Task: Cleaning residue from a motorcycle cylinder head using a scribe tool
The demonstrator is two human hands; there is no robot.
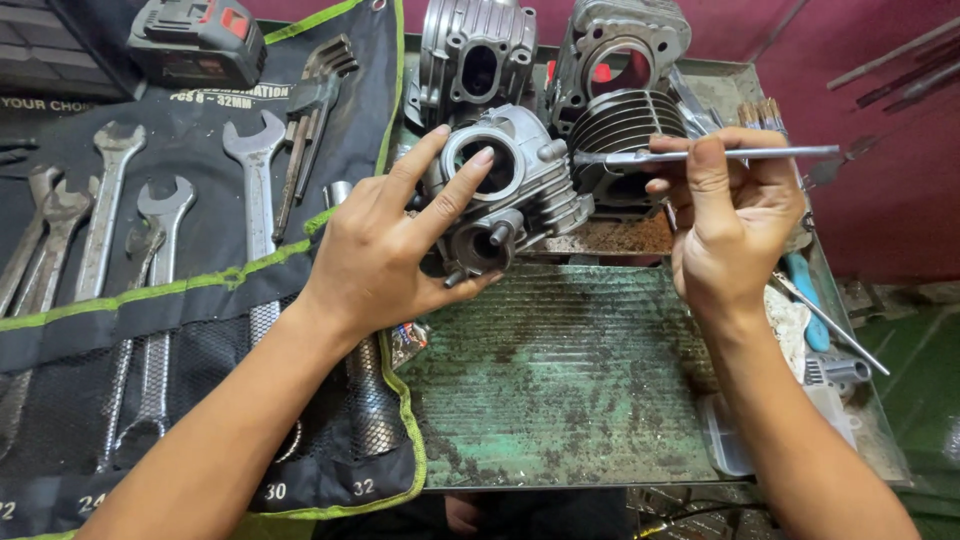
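Both forearms rise from the bottom edge toward the frame's centre. The left hand (375,255), palm down and fingers spread, is curled around a grey finned cylinder head (505,195) held just above the worn green bench (560,380), index finger lying across its round port and thumb beneath. The right hand (725,225), at centre right, pinches a thin metal rod (700,155) between thumb and fingers, level, its tip touching the head's fins. The palm's underside is hidden. Two more engine castings (615,70) stand behind, partly covered. Wrenches (170,230) lie in a black tool roll (200,300) at left, cut off by the edge.
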